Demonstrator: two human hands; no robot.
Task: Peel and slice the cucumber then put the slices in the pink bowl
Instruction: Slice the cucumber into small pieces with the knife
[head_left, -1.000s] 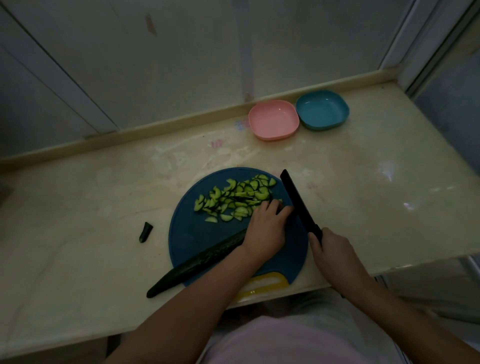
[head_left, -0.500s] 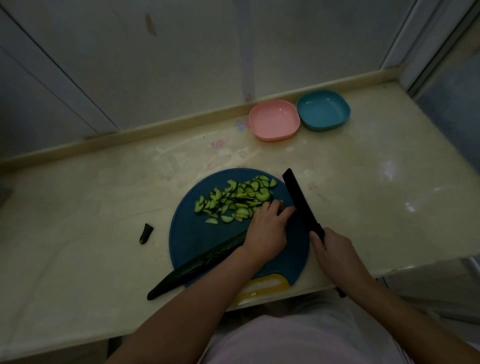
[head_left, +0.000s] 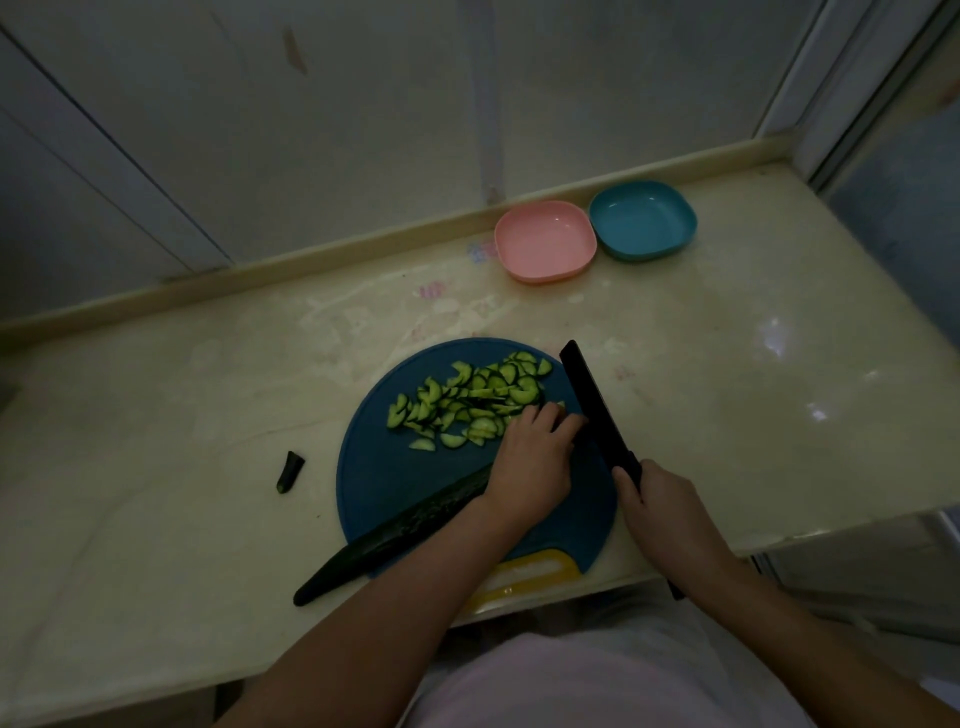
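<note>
Left grip (head_left: 530, 462) apparently pins cucumber (head_left: 397, 529) beside knife (head_left: 597, 410).

The left hand (head_left: 530, 462) is lying palm down, fingers curling over the cucumber (head_left: 410, 525) and holding it. The right hand (head_left: 660, 499) is gripping the knife (head_left: 592, 405) by its handle, knuckles up. Both bare forearms are extending forward and converging toward the hands.

The left hand (head_left: 530, 462) covers the cut end of the long dark green cucumber (head_left: 405, 525), and the right hand (head_left: 660, 499) hides most of the handle of the black knife (head_left: 592, 400).
</note>
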